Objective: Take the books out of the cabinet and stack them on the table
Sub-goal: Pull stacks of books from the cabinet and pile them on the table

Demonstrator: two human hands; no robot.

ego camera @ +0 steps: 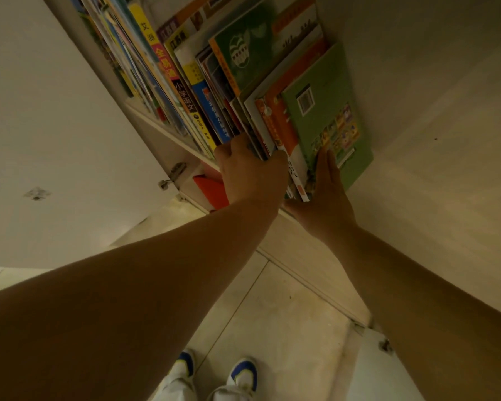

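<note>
Nearest to you are your white shoes with blue and yellow trim (214, 377) on the pale tiled floor (272, 314), and both bare forearms reach up and forward from there into the open white cabinet (156, 131). Your left hand (250, 172) has its fingers curled in among the thin, colourful upright books (243, 117), clasping a bundle at its lower edges, with the fingertips hidden between the covers. Your right hand (327, 198) lies flat and straight-fingered against the green softcover book with a barcode (327, 111), which leans at the outer end of the row, and seems to be bracing that end. By the look of it you are at the pulling-out step: a batch is picked but still sits on the white shelf board (168, 134). Next, squeeze the bundle between both hands and draw it straight toward you, since the slim books could fan out or slip. The taller books with yellow and black spines (168, 73) further left stay put. The desk is not in view, so you will have to turn to find it.
</note>
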